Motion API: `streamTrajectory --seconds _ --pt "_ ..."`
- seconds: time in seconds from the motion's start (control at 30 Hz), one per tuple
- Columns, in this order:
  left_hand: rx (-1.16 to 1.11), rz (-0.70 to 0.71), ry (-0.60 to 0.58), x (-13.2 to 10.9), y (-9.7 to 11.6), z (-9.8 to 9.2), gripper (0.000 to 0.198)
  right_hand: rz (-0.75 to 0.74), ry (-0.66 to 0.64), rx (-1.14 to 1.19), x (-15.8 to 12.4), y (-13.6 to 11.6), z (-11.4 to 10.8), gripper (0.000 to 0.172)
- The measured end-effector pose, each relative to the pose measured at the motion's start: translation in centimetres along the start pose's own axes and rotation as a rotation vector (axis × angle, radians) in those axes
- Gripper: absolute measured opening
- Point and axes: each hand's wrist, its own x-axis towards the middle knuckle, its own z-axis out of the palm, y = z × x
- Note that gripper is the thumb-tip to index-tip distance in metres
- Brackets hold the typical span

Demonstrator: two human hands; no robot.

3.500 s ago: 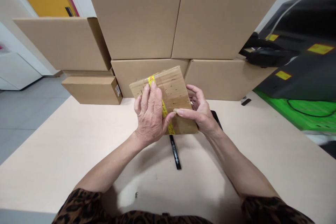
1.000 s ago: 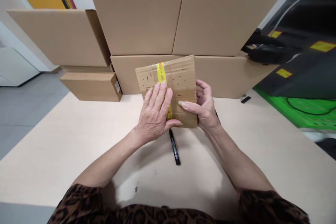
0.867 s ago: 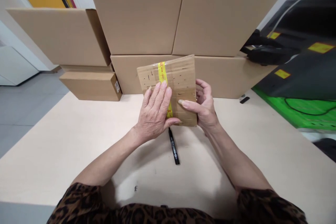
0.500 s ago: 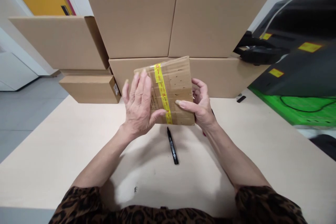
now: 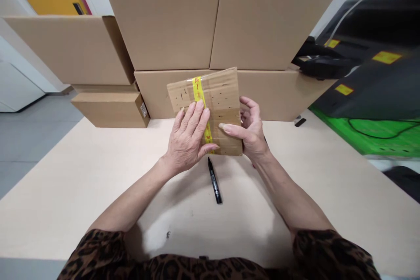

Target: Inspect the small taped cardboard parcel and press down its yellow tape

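A small flat cardboard box [image 5: 225, 105], marked with dark spots, is held tilted above the table. Yellow tape [image 5: 197, 89] with red print runs down its face. My right hand [image 5: 251, 131] grips the box by its right side, thumb on the front and fingers behind. Flat across the front lies my left hand [image 5: 188, 138], its fingers stretched over the tape and the left part of the face. Below the box, a black marker pen [image 5: 215, 181] rests on the table, tip pointing away from me.
Large cardboard boxes [image 5: 167, 26] are stacked along the back of the table [image 5: 59, 197]. A smaller carton [image 5: 108, 109] sits at the back left. On the right, a small black piece [image 5: 300, 122] lies near the edge, beside a green surface [image 5: 387, 140].
My left hand has slid right and slightly down across the box's face, now covering part of the yellow tape. My right hand keeps its grip; the marker pen stays put.
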Motion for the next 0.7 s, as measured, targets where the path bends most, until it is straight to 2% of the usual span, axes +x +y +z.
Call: streamTrajectory --seconds 0.4,0.6,0.7 --pt "-0.015 -0.054 0.170 -0.1 0.1 -0.1 0.082 0.031 -0.025 0.026 -0.3 0.1 0.7 0.107" --pt "-0.118 -0.008 0.089 -0.9 -0.7 0.7 0.074 0.015 -0.048 -0.022 -0.3 0.6 0.4 0.107" --pt "-0.155 -0.037 0.076 -0.8 -0.7 0.7 0.080 0.017 -0.058 -0.026 -0.3 0.8 0.4 0.107"
